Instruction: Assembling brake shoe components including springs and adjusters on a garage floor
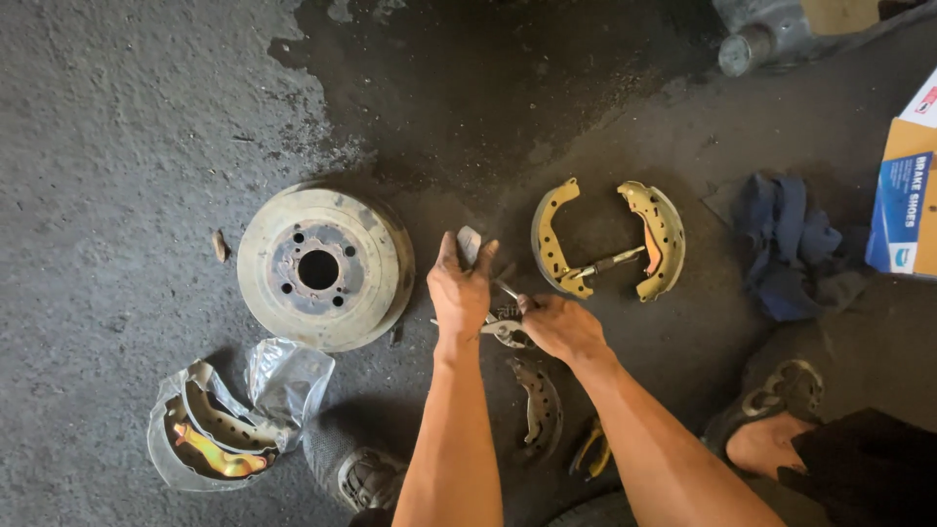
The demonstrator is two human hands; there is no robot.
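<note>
Hands meet at the middle of the frame, low over a stained concrete floor [117,117]. The left hand [459,291] has its grip pinching a small pale flat piece [469,244] between thumb and fingers, held upright above the knuckles. The right hand [560,327] has its grip curled around metal pliers [506,327], whose shiny handles poke out to the left between the two hands; how tightly it presses them I cannot tell.

Just below the right wrist lies a dark worn brake shoe [539,408] on the floor. To the upper right of the hands sits a pair of yellowish brake shoes [607,239] joined by a rod at the bottom. Left of the hands rests a round brake drum [325,266], face up. In the lower left, more brake shoes in a clear plastic bag [229,422]. At the right edge, a crumpled blue rag [789,244] and a blue and orange cardboard box [908,210]. Sandalled feet show along the bottom.
</note>
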